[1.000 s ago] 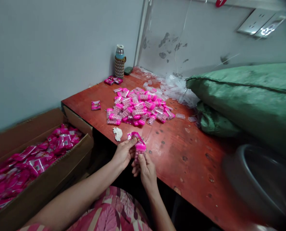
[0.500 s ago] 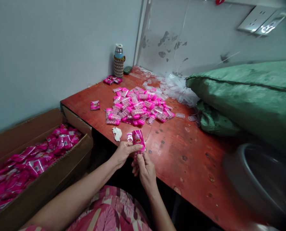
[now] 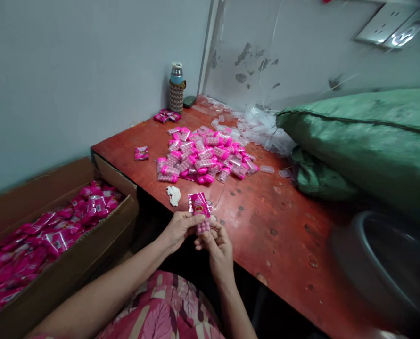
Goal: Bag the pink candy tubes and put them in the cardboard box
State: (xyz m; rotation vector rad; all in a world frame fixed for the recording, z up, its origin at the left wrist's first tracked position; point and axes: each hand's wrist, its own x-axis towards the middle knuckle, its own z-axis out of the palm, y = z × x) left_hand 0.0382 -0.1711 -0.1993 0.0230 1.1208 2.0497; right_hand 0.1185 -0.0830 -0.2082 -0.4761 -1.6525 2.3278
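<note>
Pinching a bead-filled bottle (image 3: 203, 227) in curled left hand (image 3: 179, 231) and right hand (image 3: 219, 247), just nearside of the bottle pile (image 3: 206, 157); holding the pink wrapper (image 3: 200, 203) straighter than a second ago.

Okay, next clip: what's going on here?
At a red table, a person's left hand and right hand hold a small clear container of pink beads, with a pink printed wrapper at its upper end. Beyond lies a heap of similar pink-capped containers. On the left, a cardboard box holds many pink packets.
</note>
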